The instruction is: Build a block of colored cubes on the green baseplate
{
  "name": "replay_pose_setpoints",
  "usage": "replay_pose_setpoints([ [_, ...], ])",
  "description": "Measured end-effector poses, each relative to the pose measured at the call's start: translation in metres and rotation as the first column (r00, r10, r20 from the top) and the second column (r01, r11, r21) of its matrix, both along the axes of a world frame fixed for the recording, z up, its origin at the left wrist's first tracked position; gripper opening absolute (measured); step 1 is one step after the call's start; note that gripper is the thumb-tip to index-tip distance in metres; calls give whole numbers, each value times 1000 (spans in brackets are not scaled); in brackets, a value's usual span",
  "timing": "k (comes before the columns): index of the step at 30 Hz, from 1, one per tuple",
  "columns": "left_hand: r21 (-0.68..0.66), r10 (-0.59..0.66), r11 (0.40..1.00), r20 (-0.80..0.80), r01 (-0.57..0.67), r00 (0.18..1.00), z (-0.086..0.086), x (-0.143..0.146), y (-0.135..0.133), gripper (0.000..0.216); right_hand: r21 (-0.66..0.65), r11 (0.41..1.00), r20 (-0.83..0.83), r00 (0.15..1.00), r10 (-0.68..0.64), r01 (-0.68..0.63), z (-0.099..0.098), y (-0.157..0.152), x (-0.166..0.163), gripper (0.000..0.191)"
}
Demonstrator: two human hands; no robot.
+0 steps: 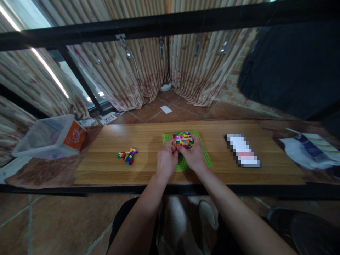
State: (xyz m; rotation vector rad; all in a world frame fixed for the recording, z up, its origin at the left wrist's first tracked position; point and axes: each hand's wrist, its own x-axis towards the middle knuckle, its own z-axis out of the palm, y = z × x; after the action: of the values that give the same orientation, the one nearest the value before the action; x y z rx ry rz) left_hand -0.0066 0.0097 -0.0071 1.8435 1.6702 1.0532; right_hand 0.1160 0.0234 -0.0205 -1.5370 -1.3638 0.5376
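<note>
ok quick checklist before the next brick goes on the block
1. Both hands at the block: ok, left hand and right hand meet at the near edge of the brick block.
2. Block on baseplate: ok.
3. Baseplate flat on the table: ok.
4. Spare bricks in view: ok, small pile to the left, apart from both hands.
5. A brick held in the fingers: cannot tell, too small to see.
6. Blurred item clear of the baseplate: ok.

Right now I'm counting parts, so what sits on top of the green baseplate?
A multicoloured block of small bricks sits on the green baseplate. The left hand and right hand cover its near edge and the plate's middle.
</note>
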Motion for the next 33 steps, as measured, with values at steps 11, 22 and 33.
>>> replay_pose_setpoints([
  [11,-66,54,996,-187,-68,981,11,-29,-4,40,-42,998,-98,995,31,-35,-7,3,13,73],
  [22,-78,367,880,-517,-470,773,18,-138,2,33,-57,998,-66,998,21,-25,-3,6,23,59],
  [33,-73,184,955,-610,-287,771,10,-141,5,27,-58,998,-6,999,34,-35,-2,9,25,56],
])
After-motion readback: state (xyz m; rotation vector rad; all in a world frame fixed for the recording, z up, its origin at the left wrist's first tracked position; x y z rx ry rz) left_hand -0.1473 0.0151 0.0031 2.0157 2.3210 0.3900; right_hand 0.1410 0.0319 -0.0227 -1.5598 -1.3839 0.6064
